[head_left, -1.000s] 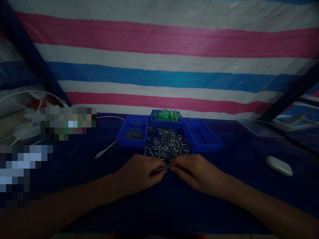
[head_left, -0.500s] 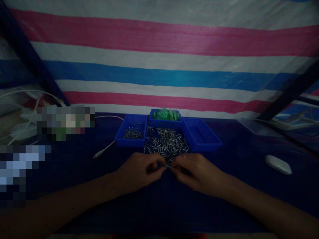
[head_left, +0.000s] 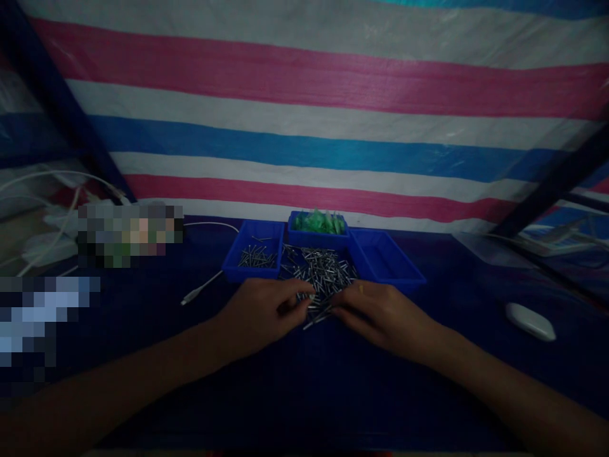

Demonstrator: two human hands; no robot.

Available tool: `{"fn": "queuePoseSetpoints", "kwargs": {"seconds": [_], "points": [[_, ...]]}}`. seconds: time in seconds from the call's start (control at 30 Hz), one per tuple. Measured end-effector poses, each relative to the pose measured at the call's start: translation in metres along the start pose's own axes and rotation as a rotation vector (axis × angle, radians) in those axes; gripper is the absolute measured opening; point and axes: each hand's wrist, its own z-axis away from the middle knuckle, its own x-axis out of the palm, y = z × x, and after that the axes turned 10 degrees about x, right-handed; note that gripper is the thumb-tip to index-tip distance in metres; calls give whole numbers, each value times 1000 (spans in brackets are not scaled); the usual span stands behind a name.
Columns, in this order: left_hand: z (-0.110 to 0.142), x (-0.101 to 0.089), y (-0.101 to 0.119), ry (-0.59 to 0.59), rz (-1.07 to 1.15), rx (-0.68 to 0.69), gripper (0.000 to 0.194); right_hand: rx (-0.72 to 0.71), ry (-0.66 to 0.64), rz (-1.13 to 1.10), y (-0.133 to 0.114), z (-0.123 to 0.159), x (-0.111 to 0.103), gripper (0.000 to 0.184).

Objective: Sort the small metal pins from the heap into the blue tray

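The left hand [head_left: 266,312] has its thumb and finger almost together, at the near edge of the shiny nails [head_left: 326,270] on the blue counter [head_left: 285,393]. The right hand [head_left: 380,311] is curled there too. I cannot tell what either holds.

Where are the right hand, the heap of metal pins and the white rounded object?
Right hand [head_left: 387,314]: head view, back of the hand.
Heap of metal pins [head_left: 328,270]: head view, middle of the heap.
White rounded object [head_left: 530,321]: head view, middle of its top.
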Motion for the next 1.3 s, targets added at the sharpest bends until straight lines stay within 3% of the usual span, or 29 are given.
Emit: {"fn": "queuePoseSetpoints", "kwargs": {"seconds": [0.1, 0.2, 0.27, 0.37, 0.53, 0.63, 0.87, 1.3], "points": [[-6, -21, -19, 13, -457, 32, 19, 14, 21, 153, 6, -18, -9, 21], [-7, -35, -34, -90, -779, -121, 21, -66, -41, 359, 11, -48, -8, 13], [-6, -37, -38, -163, -868, -206, 22, -106, -31, 503, 13, -72, -2, 12], [-4, -34, -34, -204, -842, -137, 20, -120, -19, 540, 16, -107, 8, 15], [4, -19, -9, -140, -658, 269, 19, -157, -38, 569, 19, -141, 24, 19], [11, -6, 4, -185, -493, 414, 15, -171, -61, 591, 21, -145, 28, 19], [18, 6, 4, -313, -339, 469, 10, -151, -76, 658, 18, -141, 24, 21], [18, 4, 0, -343, -355, 481, 9, -217, -116, 681, 16, -145, 22, 23]]}}
